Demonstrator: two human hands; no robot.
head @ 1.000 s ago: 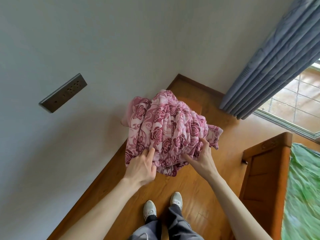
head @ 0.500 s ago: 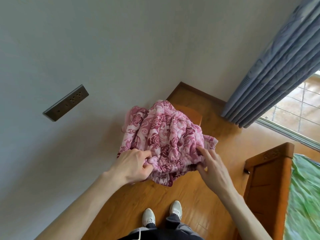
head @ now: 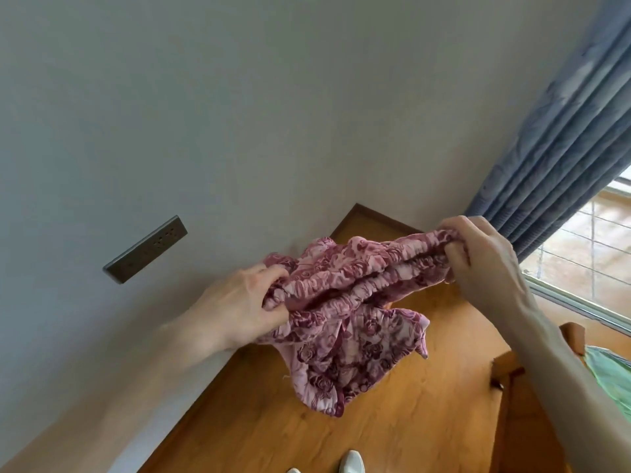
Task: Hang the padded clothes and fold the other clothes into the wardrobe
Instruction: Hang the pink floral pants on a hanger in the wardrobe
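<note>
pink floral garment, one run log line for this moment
left hand: grips garment end | right hand: grips other end | pink floral garment: stretched between hands, rest hanging above wooden floor

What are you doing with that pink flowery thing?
A person is holding up a pink padded garment with a rose print. The left hand grips one end of its gathered edge and the right hand grips the other, stretching it out between them. The rest hangs down bunched above the wooden floor, near the grey wall and blue curtain. It is not hung or folded yet.
</note>
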